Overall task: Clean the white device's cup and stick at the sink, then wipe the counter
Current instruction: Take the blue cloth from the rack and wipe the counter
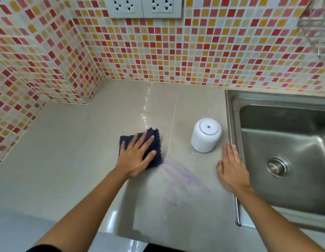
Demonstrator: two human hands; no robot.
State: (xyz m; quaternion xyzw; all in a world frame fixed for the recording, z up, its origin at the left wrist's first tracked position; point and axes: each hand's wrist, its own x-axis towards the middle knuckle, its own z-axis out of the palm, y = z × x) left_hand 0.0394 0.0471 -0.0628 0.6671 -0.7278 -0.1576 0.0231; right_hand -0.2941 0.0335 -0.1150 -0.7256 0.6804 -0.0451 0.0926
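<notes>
Smear: I see faint purple streaks point(183, 177) on the desk point(76, 151), between my two hands and running up to the cloth's near corner.
Left hand: my left hand point(135, 158) lies flat on the cloth, fingers point(148, 142) straight and spread apart, pressing down without curling round it.
Right hand: my right hand point(230, 168) rests palm down on the desk, fingers straight and close together, holding nothing, its outer edge against the sink rim.
Cloth: a dark blue cloth point(158, 144) lies bunched on the desk under my left hand, left of the tile seam.
Device: the white device point(206, 135) stands upright on the desk, between cloth and sink, just beyond my right fingertips and apart from them.
Sink: the steel sink point(230, 115) is at right, its drain point(277, 166) in view.
Wall: red and orange mosaic tiles point(176, 51) rise behind the desk.
Sockets: I see two white sockets point(145, 6) at the top.
</notes>
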